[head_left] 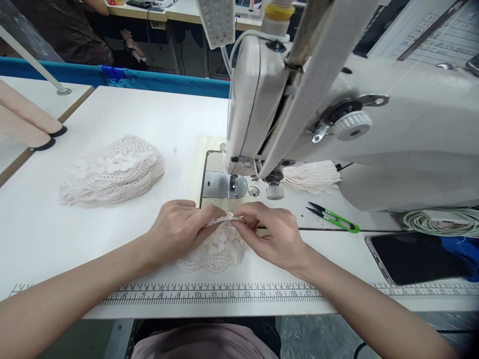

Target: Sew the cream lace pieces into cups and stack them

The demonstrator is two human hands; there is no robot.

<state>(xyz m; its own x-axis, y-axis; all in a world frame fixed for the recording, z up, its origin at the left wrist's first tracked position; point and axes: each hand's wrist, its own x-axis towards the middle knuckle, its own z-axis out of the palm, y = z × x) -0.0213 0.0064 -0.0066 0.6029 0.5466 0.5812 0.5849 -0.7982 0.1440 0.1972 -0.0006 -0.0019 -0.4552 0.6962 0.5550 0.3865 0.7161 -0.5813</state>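
Note:
A cream lace piece (220, 247) hangs between my two hands, in front of the sewing machine's needle plate (217, 184). My left hand (181, 224) pinches its gathered upper edge between thumb and fingers. On the same edge, just to the right, my right hand (271, 232) closes thumb and fingertips. The scalloped lower part of the lace spreads down over the white table. Above and behind my hands stands the white sewing machine (254, 99), with its needle area partly hidden.
A stack of lace pieces (116, 172) lies to the left; more lace (312, 177) sits behind the machine head. Green thread snips (335, 217), a phone (415, 257) and a coiled cord (441, 222) are on the right. A printed ruler (213, 294) runs along the front edge.

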